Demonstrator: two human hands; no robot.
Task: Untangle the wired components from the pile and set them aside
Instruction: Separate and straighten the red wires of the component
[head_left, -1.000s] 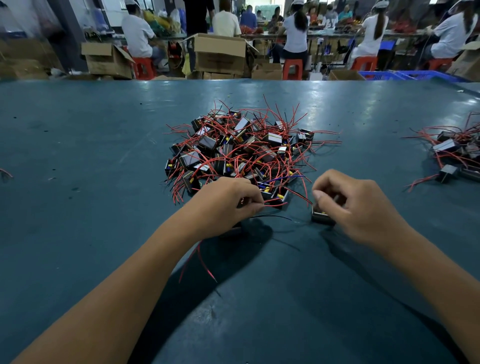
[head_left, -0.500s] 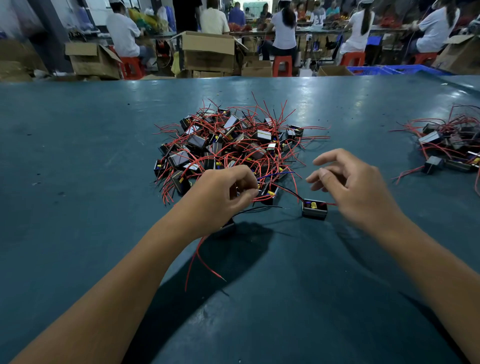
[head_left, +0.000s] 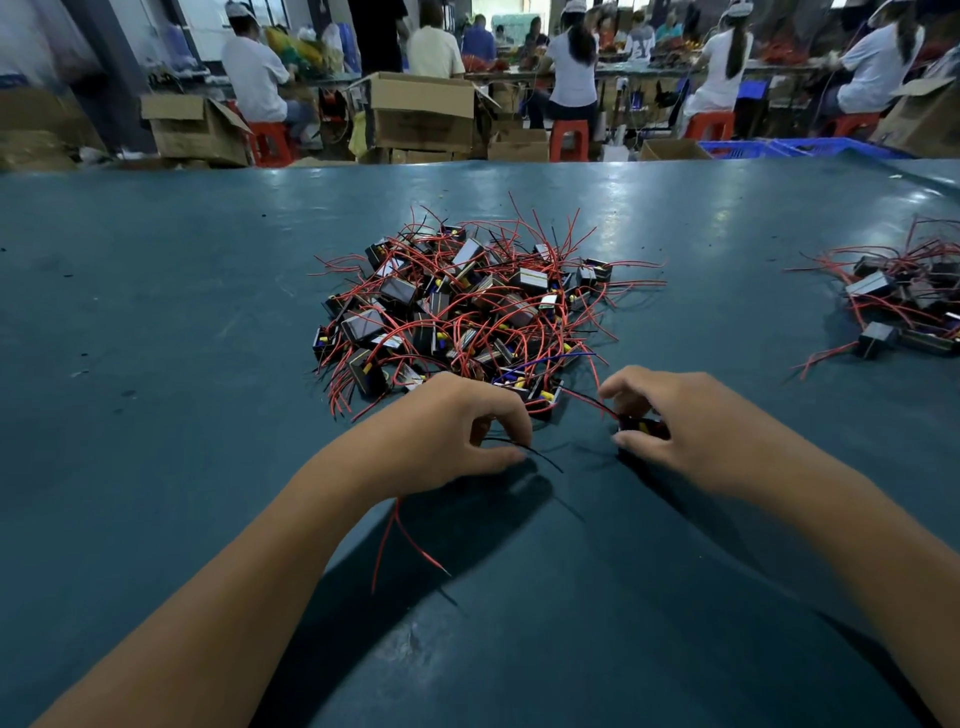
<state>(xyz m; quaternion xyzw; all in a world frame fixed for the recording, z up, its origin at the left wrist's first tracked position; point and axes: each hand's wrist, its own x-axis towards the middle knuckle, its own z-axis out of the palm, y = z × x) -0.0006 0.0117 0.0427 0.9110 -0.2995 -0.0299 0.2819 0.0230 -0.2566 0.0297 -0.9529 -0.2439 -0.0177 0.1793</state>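
Observation:
A tangled pile (head_left: 467, 306) of small black box components with red wires lies at the middle of the green table (head_left: 156, 312). My left hand (head_left: 447, 431) sits at the pile's near edge with curled fingers, holding a component hidden under the palm; its black wire (head_left: 530, 451) sticks out between finger and thumb and red wires (head_left: 400, 540) trail out below the wrist. My right hand (head_left: 691, 431) grips one black component (head_left: 641, 427) just right of the pile, thumb and fingers around it.
A second, smaller heap of wired components (head_left: 904, 306) lies at the table's right edge. Beyond the far edge stand cardboard boxes (head_left: 421, 114), red stools and several seated people at another bench.
My right hand, open above the loose component half a second ago, has come down and closed around it. My left hand has stayed at the pile's edge.

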